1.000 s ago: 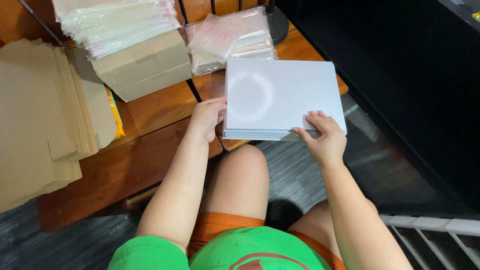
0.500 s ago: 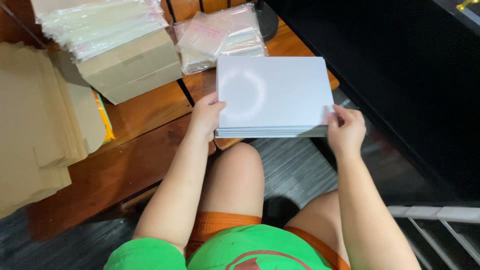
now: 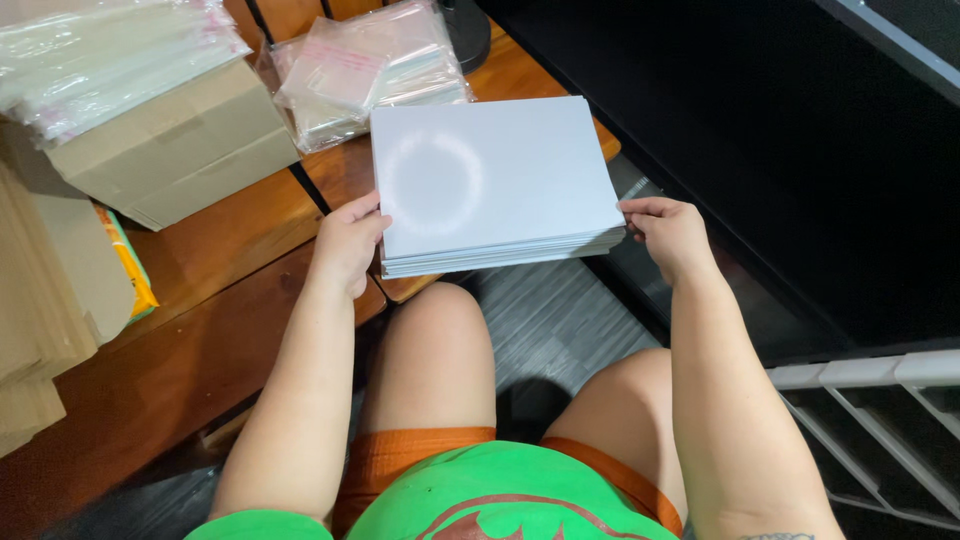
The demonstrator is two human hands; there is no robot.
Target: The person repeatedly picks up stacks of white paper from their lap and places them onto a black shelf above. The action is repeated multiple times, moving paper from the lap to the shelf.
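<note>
Head view: both hands (image 3: 345, 245) (image 3: 668, 232) grip white sheet stack (image 3: 490, 180); cardboard box (image 3: 170, 150) bears clear bags (image 3: 100, 55).

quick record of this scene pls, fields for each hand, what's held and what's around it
left hand: left hand grips the near left corner of the stack of white sheets
right hand: right hand pinches its near right corner
stack: flat, glossy, partly over the wooden table
behind stack: clear plastic bags
left side: cardboard box with more bags on top; flat brown cardboard
</note>
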